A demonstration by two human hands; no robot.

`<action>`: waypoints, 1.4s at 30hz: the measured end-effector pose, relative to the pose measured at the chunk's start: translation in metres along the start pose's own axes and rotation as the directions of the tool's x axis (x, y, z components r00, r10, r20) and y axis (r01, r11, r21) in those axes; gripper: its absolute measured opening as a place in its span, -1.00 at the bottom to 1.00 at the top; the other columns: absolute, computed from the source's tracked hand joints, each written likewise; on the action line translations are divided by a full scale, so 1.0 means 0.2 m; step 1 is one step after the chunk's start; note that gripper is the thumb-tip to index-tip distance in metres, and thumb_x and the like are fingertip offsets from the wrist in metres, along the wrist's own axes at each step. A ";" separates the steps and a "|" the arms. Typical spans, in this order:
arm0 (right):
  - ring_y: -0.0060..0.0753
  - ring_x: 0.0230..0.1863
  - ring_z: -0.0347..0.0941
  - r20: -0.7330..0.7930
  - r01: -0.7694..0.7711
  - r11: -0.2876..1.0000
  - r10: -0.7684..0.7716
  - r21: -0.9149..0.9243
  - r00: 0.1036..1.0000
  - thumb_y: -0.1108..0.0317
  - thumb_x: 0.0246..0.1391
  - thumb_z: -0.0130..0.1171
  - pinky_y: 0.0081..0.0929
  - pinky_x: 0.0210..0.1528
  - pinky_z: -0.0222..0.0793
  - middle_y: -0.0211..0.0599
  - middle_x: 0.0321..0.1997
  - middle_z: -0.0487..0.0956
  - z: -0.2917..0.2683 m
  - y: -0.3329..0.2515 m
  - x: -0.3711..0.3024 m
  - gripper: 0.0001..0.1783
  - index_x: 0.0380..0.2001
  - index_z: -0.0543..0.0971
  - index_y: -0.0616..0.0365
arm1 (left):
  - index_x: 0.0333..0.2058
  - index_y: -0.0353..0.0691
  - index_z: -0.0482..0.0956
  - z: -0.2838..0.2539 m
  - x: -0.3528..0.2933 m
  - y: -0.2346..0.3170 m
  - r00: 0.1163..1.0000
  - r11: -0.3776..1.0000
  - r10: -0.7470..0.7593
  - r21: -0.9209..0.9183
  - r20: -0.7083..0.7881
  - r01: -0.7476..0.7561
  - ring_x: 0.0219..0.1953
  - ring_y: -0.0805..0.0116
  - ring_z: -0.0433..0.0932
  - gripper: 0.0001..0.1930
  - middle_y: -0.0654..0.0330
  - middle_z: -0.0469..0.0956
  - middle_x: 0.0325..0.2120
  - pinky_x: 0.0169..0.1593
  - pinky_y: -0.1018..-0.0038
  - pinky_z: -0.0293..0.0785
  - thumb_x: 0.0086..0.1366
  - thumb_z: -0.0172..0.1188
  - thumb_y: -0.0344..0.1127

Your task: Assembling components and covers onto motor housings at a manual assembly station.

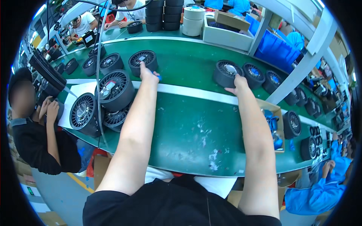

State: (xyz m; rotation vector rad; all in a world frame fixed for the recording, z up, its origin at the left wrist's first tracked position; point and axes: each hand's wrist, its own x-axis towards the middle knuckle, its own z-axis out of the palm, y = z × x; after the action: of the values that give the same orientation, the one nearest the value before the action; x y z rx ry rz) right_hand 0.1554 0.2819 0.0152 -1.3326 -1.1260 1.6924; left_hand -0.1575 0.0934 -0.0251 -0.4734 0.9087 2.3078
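My left hand reaches to the near edge of a dark spoked wheel lying face up. One finger stretches onto the wheel's face; a small blue piece shows at the hand's right side. My right hand rests against the near right side of another spoked wheel with a silver hub. Its thumb points left, apart from the fingers, which are partly hidden. Both wheels stand on the green bench, beyond a pale strip running across it.
Several wheels are stacked left of my left arm, one on top. A wheel row runs off right. A cardboard box with blue parts sits beside my right forearm. A metal post slants up at right. A person works at left.
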 end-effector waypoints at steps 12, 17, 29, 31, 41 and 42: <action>-0.24 -0.17 0.60 0.403 0.459 0.117 -0.325 -0.881 0.856 0.34 0.06 0.26 -0.40 -0.11 0.49 -0.09 -0.25 0.68 -0.81 -0.26 -0.73 -0.63 -0.04 0.62 0.18 | -0.23 -0.13 0.45 -0.13 -0.03 -0.07 0.978 0.961 -0.056 0.278 0.202 -0.003 -0.73 0.49 0.22 -0.62 0.24 0.37 -0.57 -0.73 0.62 0.05 0.12 0.29 -0.01; -0.20 -0.13 0.60 0.350 0.389 0.062 -0.325 -0.919 0.878 0.37 -0.01 0.29 -0.35 -0.06 0.49 -0.10 -0.19 0.66 -1.06 -0.03 -0.75 -0.67 -0.11 0.66 0.14 | -0.26 -0.40 0.42 -0.27 -0.79 -0.11 0.860 0.777 -0.490 0.518 0.142 0.357 -0.71 0.57 0.23 -0.44 0.17 0.42 -0.55 -0.72 0.71 0.08 0.17 0.25 0.10; -0.03 -0.08 0.53 0.489 0.504 -0.170 -0.624 -0.847 0.610 0.31 -0.07 0.29 -0.25 -0.01 0.46 -0.20 -0.14 0.65 -1.12 0.13 -0.78 -0.71 -0.21 0.70 0.07 | -0.29 -0.38 0.48 -0.95 -1.45 0.01 0.861 0.425 -0.494 0.898 0.121 0.117 -0.72 0.58 0.21 -0.41 0.05 0.54 -0.50 -0.70 0.68 0.04 0.21 0.19 0.19; -0.26 -0.22 0.60 0.488 0.343 -0.355 -0.724 -0.870 0.488 0.35 -0.01 0.30 -0.38 -0.18 0.50 -0.26 -0.25 0.68 -1.11 0.07 -0.80 -0.78 -0.25 0.70 0.14 | -0.25 -0.38 0.49 -0.95 -1.45 0.02 0.836 0.261 -0.521 0.964 0.173 -0.037 -0.70 0.54 0.27 -0.39 0.06 0.55 -0.51 -0.66 0.62 0.13 0.23 0.18 0.21; -0.53 -0.32 0.58 0.397 0.632 0.704 -0.505 -0.323 0.766 0.58 0.05 0.26 -0.60 -0.27 0.51 -0.29 -0.34 0.66 -0.26 0.31 -1.30 -0.78 -0.18 0.63 0.30 | -0.07 -0.40 0.54 -0.85 -1.25 0.00 0.809 0.241 -0.199 0.828 0.553 -0.507 -0.31 0.48 0.54 -0.52 0.08 0.63 -0.33 -0.23 0.53 0.44 0.35 0.18 -0.01; -0.53 -0.32 0.58 0.405 0.627 0.705 -0.494 -0.331 0.769 0.58 0.05 0.26 -0.60 -0.27 0.51 -0.29 -0.34 0.66 -0.20 0.34 -1.31 -0.78 -0.18 0.63 0.30 | -0.05 -0.40 0.55 -0.85 -1.25 -0.02 0.781 0.329 -0.145 0.774 0.608 -0.541 -0.26 0.48 0.55 -0.52 0.07 0.64 -0.31 -0.18 0.53 0.44 0.35 0.18 -0.03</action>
State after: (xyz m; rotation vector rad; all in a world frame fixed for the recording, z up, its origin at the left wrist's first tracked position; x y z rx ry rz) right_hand 0.2544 0.0283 0.0445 -0.8371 -1.9671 1.2058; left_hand 0.0507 -0.1256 -0.0170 0.9083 1.7919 1.4699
